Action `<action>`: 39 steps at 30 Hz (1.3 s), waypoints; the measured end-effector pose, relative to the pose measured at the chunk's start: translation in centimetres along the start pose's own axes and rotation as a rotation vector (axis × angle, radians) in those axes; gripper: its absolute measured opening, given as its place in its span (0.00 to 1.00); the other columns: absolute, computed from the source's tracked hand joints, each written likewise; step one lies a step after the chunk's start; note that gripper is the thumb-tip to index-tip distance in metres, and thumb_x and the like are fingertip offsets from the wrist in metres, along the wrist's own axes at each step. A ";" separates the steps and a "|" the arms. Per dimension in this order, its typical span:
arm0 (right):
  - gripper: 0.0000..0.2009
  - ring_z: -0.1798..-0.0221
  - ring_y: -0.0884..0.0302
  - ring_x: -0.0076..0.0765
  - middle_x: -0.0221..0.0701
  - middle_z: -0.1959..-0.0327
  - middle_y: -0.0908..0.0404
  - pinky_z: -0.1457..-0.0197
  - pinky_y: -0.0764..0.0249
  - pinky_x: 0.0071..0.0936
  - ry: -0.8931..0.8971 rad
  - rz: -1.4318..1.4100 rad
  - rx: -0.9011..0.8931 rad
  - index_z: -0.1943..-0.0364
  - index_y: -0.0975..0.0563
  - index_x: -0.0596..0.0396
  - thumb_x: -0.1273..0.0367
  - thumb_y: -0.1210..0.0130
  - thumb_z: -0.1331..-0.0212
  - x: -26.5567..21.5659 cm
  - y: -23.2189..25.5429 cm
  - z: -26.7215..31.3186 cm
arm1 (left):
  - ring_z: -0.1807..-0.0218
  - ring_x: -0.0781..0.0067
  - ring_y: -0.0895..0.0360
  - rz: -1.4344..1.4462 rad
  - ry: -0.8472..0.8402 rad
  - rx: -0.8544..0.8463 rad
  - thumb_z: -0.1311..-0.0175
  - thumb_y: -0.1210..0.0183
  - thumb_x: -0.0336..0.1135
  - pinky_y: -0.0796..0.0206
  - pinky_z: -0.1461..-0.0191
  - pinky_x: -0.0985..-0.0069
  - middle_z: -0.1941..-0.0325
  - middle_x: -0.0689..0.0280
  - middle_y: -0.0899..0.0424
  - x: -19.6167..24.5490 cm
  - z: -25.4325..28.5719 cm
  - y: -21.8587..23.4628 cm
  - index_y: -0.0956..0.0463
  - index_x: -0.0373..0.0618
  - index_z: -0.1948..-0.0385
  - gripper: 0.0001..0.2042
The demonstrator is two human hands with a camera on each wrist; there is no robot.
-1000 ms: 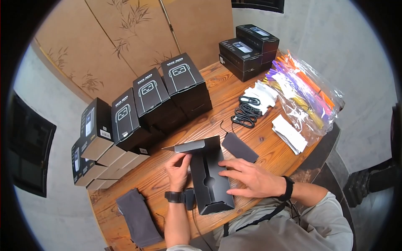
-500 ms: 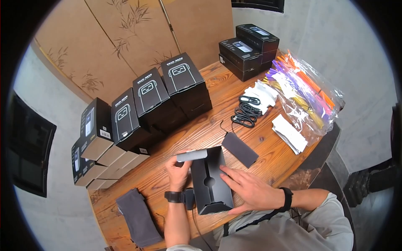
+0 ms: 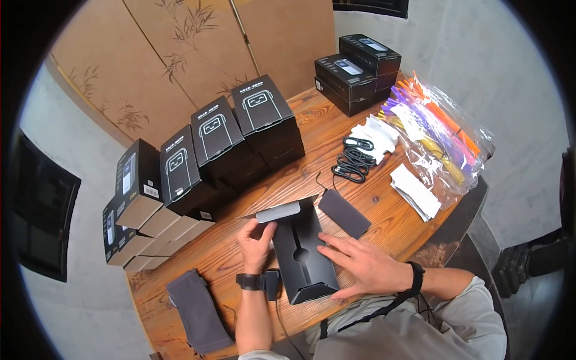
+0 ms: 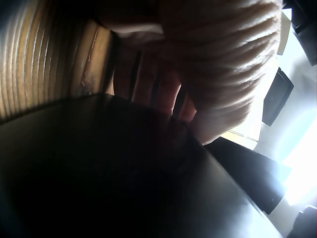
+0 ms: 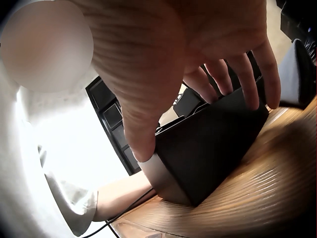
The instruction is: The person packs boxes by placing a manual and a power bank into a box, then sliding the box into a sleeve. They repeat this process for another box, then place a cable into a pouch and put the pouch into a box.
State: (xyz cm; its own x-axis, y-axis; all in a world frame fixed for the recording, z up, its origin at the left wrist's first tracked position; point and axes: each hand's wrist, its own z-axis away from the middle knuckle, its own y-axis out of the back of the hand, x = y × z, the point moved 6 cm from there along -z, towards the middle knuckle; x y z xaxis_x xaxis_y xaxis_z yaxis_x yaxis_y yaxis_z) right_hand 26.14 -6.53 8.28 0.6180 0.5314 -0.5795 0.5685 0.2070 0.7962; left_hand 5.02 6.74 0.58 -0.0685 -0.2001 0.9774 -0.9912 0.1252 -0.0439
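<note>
A black cardboard box (image 3: 288,249), opened up with a keyhole-shaped cutout in its insert, lies at the table's front edge. My left hand (image 3: 255,247) grips its far left corner, thumb on the near face and fingers behind, beside the raised end flap (image 3: 279,212). In the left wrist view the box's dark wall (image 4: 99,163) hides part of those fingers. My right hand (image 3: 375,267) rests along the right side, fingers fairly straight and spread over the top edge. In the right wrist view its thumb touches the near end of the box (image 5: 213,144).
A dark grey pouch (image 3: 344,213) lies just right of the box, another grey cloth pouch (image 3: 199,312) at front left. Stacked black boxes (image 3: 210,132) line the back left. Coiled cables (image 3: 353,162), white papers (image 3: 415,192) and a bag of colourful sticks (image 3: 438,132) occupy the right.
My right hand's fingers have slid from over the box to its right side. The box has turned and shifted slightly right; its end flap has shifted with it. My left hand keeps its place.
</note>
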 end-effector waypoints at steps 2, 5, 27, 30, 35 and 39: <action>0.45 0.35 0.35 0.52 0.47 0.29 0.43 0.35 0.34 0.41 0.001 0.005 -0.005 0.35 0.37 0.62 0.49 0.32 0.54 0.1 0.0 0.0 | 0.63 0.84 0.25 0.003 0.013 0.005 0.42 0.35 0.23 0.33 0.59 0.84 0.65 0.73 0.18 0.1 0.1 0.0 0.19 0.37 0.63 0.06; 0.43 0.39 0.30 0.50 0.46 0.30 0.40 0.39 0.31 0.39 0.017 0.021 0.026 0.37 0.35 0.61 0.50 0.31 0.54 0.2 0.2 0.0 | 0.63 0.84 0.25 0.009 0.012 0.022 0.42 0.35 0.22 0.33 0.59 0.84 0.65 0.73 0.18 0.0 0.1 0.1 0.19 0.37 0.63 0.06; 0.36 0.44 0.26 0.46 0.44 0.40 0.29 0.43 0.27 0.37 -0.007 -0.003 0.142 0.42 0.31 0.63 0.54 0.32 0.52 1.0 0.9 0.5 | 0.45 0.66 0.24 0.068 -0.139 -0.130 0.41 0.42 0.20 0.34 0.39 0.72 0.48 0.57 0.20 0.3 -0.7 -0.2 0.19 0.36 0.58 0.10; 0.36 0.47 0.24 0.47 0.44 0.46 0.23 0.45 0.26 0.36 -0.021 -0.027 0.180 0.42 0.30 0.63 0.55 0.32 0.52 1.5 0.8 0.5 | 0.42 0.65 0.25 0.057 -0.129 -0.144 0.40 0.43 0.21 0.35 0.37 0.71 0.45 0.56 0.22 0.9 -0.7 -0.5 0.20 0.36 0.54 0.12; 0.35 0.48 0.24 0.47 0.44 0.49 0.22 0.45 0.26 0.36 -0.093 -0.063 0.147 0.43 0.29 0.65 0.57 0.32 0.52 1.9 0.8 0.5 | 0.36 0.62 0.29 0.053 -0.101 -0.159 0.40 0.43 0.24 0.38 0.33 0.69 0.39 0.54 0.25 0.6 -0.8 -0.7 0.21 0.36 0.49 0.16; 0.34 0.47 0.25 0.48 0.45 0.47 0.24 0.45 0.26 0.36 -0.007 -0.038 0.218 0.42 0.30 0.65 0.58 0.32 0.51 1.7 1.2 0.3 | 0.34 0.61 0.30 0.035 -0.088 -0.181 0.41 0.42 0.26 0.40 0.31 0.68 0.37 0.54 0.26 0.5 -0.9 -0.8 0.22 0.36 0.48 0.17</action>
State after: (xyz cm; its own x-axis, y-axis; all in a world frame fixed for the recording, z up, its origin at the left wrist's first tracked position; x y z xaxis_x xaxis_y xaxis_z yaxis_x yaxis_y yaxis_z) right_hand 27.98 -5.62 8.18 0.5973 0.5209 -0.6098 0.6949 0.0436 0.7178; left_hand 5.86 7.37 1.27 -0.1200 -0.2760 0.9536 -0.9520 0.3046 -0.0316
